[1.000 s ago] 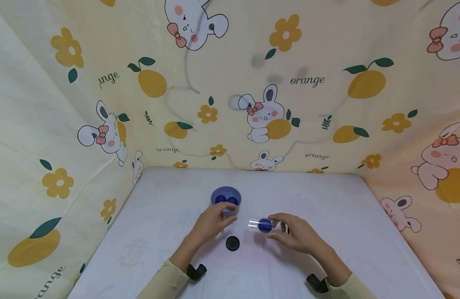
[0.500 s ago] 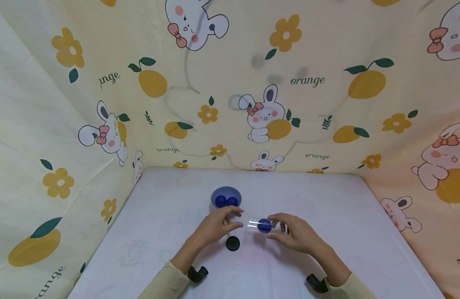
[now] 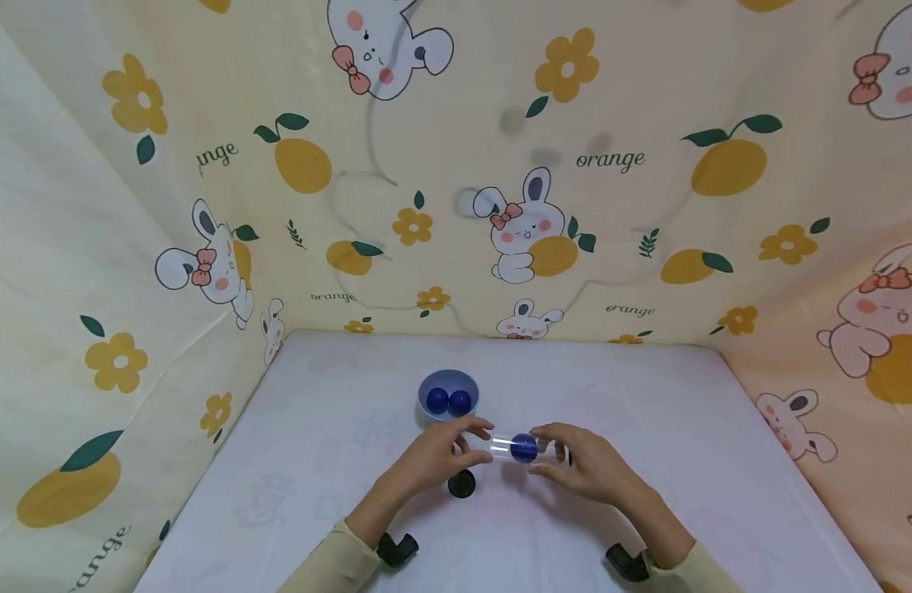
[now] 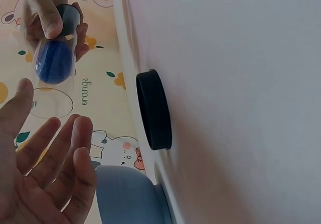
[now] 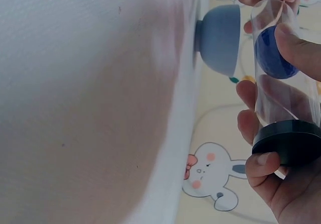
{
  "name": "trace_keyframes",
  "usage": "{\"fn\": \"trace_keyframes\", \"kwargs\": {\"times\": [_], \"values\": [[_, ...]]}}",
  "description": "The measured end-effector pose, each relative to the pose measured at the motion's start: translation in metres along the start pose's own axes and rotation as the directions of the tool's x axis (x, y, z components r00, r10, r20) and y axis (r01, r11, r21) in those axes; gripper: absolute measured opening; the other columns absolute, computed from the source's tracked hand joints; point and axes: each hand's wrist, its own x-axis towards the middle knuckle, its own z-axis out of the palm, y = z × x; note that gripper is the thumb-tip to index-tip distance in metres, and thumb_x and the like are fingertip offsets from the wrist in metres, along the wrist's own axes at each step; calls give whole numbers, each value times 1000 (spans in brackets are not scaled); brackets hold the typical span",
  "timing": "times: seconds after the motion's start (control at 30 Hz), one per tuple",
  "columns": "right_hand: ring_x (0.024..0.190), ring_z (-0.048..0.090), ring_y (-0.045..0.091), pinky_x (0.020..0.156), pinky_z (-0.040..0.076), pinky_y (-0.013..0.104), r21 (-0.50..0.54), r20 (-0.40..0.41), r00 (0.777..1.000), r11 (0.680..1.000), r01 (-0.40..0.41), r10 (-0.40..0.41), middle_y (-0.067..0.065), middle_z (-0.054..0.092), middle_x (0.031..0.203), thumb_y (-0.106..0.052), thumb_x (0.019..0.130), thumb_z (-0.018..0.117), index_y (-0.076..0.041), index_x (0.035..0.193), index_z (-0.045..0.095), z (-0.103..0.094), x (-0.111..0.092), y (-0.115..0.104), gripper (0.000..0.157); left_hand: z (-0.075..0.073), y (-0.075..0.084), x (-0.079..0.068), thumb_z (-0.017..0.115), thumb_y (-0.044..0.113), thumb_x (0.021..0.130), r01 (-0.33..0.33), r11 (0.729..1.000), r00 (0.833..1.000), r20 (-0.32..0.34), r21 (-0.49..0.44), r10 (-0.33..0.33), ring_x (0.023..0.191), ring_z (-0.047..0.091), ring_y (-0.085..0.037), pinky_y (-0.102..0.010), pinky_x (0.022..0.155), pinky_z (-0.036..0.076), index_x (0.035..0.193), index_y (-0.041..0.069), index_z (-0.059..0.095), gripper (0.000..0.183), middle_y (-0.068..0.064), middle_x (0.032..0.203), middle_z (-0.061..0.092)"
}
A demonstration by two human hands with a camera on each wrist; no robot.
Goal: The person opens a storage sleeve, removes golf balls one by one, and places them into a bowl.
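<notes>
My right hand (image 3: 592,465) grips a clear plastic tube (image 3: 502,446) that lies sideways in its fingers above the table. Inside it sits a dark blue ball (image 3: 524,449), and a black cap (image 5: 288,141) closes the end at my right palm. The tube's other end is uncapped and faces my left hand (image 3: 435,453). Thumb and fingers of that hand are spread just by the rim and hold nothing; whether they touch it, I cannot tell. On the table below the left hand lies a loose black cap (image 3: 461,484).
Behind my left hand stands a blue-grey bowl (image 3: 448,375) with two dark blue balls (image 3: 437,400) in it. The table (image 3: 611,387) has a white cover. Printed cloth (image 3: 441,272) hangs around its back and sides.
My left hand has come away from the bowl, moving right and toward me to the tube's uncapped end. The right hand and tube have hardly moved.
</notes>
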Motion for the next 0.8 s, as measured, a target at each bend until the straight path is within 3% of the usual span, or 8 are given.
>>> {"fn": "trace_keyframes", "kwargs": {"times": [0.23, 0.63, 0.8], "values": [[82, 60, 8, 63, 46, 23, -14, 7, 1000, 1000, -6, 6, -6, 75, 109, -51, 96, 80, -12, 135, 72, -2, 0, -2, 56, 3, 3, 1, 79, 36, 100, 24, 1000, 1000, -5, 7, -24, 93, 65, -4, -23, 76, 56, 142, 28, 66, 45, 5, 129, 74], [82, 61, 11, 63, 46, 23, -7, 18, 1000, 1000, 0, 1, 3, 76, 112, -47, 96, 81, -10, 136, 71, -3, 0, -3, 55, 4, 2, 0, 79, 37, 100, 35, 999, 999, -12, 4, -35, 93, 66, -3, -23, 77, 56, 140, 29, 67, 43, 11, 127, 74], [82, 60, 10, 63, 46, 23, -19, 32, 999, 1000, -21, 21, -1, 75, 111, -47, 95, 82, -13, 136, 71, -3, 1, -5, 55, 4, 1, 0, 79, 37, 100, 35, 999, 999, -8, 8, -35, 93, 66, -2, -23, 77, 56, 141, 30, 66, 44, 12, 128, 74]]}}
